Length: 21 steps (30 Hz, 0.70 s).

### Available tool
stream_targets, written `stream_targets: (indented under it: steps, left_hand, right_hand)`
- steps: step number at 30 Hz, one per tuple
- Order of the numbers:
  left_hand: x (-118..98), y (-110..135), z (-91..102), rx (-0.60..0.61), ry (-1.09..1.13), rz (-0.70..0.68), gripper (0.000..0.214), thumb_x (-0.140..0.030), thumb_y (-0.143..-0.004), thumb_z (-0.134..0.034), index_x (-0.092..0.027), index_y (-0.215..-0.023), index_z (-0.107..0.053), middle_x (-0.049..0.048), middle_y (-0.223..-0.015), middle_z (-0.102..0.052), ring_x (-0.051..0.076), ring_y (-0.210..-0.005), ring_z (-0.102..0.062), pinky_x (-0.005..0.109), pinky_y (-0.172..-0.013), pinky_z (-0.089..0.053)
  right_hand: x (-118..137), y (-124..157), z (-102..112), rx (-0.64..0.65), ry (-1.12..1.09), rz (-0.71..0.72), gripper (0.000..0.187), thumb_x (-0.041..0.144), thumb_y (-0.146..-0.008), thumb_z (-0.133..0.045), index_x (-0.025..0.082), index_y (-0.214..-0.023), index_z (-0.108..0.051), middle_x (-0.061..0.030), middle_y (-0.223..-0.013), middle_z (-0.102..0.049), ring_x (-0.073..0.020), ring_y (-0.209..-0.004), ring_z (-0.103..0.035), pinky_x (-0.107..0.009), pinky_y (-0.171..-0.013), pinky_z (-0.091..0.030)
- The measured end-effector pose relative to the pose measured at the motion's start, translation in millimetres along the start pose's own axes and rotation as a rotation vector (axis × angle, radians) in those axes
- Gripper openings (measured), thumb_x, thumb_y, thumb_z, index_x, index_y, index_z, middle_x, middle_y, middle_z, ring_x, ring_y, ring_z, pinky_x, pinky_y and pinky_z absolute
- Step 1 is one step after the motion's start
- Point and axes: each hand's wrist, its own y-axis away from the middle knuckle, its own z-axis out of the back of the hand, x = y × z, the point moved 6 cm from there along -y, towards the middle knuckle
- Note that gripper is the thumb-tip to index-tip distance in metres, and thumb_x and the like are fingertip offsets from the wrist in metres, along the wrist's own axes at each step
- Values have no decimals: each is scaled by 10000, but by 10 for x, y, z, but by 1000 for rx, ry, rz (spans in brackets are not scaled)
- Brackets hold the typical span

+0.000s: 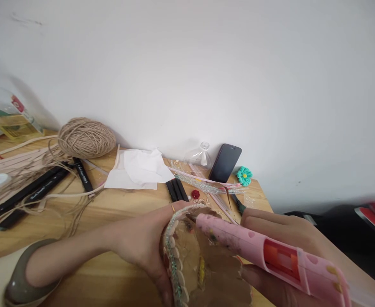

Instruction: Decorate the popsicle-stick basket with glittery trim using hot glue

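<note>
My left hand (pixel 145 243) is wrapped round the left side of a brown, hollow craft piece (pixel 219 273) edged with pale rounded discs and a glittery green-white trim. A yellow bit shows on the piece's surface. In my right hand (pixel 277 230) is a pink hot glue gun (pixel 238 238) with smudged, stained sides and an orange part in its side opening. Its dark tip points left, at the upper rim of the craft piece; whether it touches cannot be made out. My right fingers lie behind the gun, with the thumb below it.
Behind the piece are white tissues (pixel 142 168), black markers (pixel 177 191), a red rose bead (pixel 195 194) and glittery strips. A phone (pixel 225 163) leans on the wall beside a teal flower (pixel 244 176). Left stand a twine ball (pixel 85 138) and a bottle (pixel 15 117).
</note>
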Motion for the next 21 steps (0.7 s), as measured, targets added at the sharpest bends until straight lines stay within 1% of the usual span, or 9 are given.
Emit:
stream_targets:
  steps: [3,4,7,11,14,17,19,21]
  left_hand:
    - [-2,-14,-7,3,18,-1,1055,-189,-362,-914,-254,-1289,-415,44,-1277,-547,328,-1229,-497,424,-1027,-420]
    - [-5,-17,-8,4,29,1,1056,-185,-358,-916,-252,-1286,-418,45,-1276,-548,327,-1226,-498,425,-1026,-421]
    - [-16,-18,-4,14,29,11,993,-173,-422,-907,-241,-1288,-428,59,-1289,-545,314,-1214,-507,432,-1032,-416]
    - [-16,-11,10,12,2,17,1054,-181,-394,-919,-242,-1314,-410,78,-1322,-520,326,-1234,-492,443,-1041,-406]
    - [-1,-3,6,19,10,24,1078,-192,-379,-923,-241,-1323,-404,86,-1320,-526,331,-1226,-498,445,-1031,-417]
    - [-9,5,10,5,-19,0,1047,-186,-375,-924,-244,-1299,-437,69,-1294,-543,325,-1215,-505,435,-1040,-414]
    - [-15,7,13,-6,-27,-13,1012,-214,-411,-917,-258,-1300,-437,48,-1281,-548,317,-1222,-503,426,-1053,-405]
    - [-23,4,11,1,-27,-24,993,-251,-442,-909,-258,-1311,-427,47,-1282,-544,321,-1237,-493,433,-1065,-392]
  right_hand:
    - [10,-10,-30,59,-86,22,171,312,-811,-539,270,-675,-443,20,-615,-472,-158,-523,-496,-277,-425,-378]
    - [1,-15,-23,52,-102,13,175,314,-806,-544,271,-670,-441,21,-618,-470,-160,-523,-491,-279,-419,-374]
    - [-21,-27,-13,41,-111,-2,176,319,-801,-551,270,-674,-439,23,-630,-476,-157,-530,-491,-277,-415,-376]
    - [-28,-15,-56,92,-89,13,163,285,-815,-554,266,-694,-447,24,-635,-473,-141,-536,-489,-265,-436,-387]
    - [-35,3,-70,82,-84,7,154,296,-823,-551,260,-702,-463,23,-642,-468,-133,-528,-477,-269,-440,-388]
    - [-40,14,-66,61,-84,-9,179,308,-818,-572,255,-694,-454,27,-647,-481,-125,-519,-481,-266,-434,-390]
    - [-37,11,-45,45,-73,-10,186,310,-822,-572,256,-694,-448,28,-642,-491,-128,-531,-495,-264,-441,-400]
    - [-18,0,-29,60,-55,18,173,307,-834,-557,262,-702,-456,24,-635,-500,-137,-544,-507,-266,-440,-403]
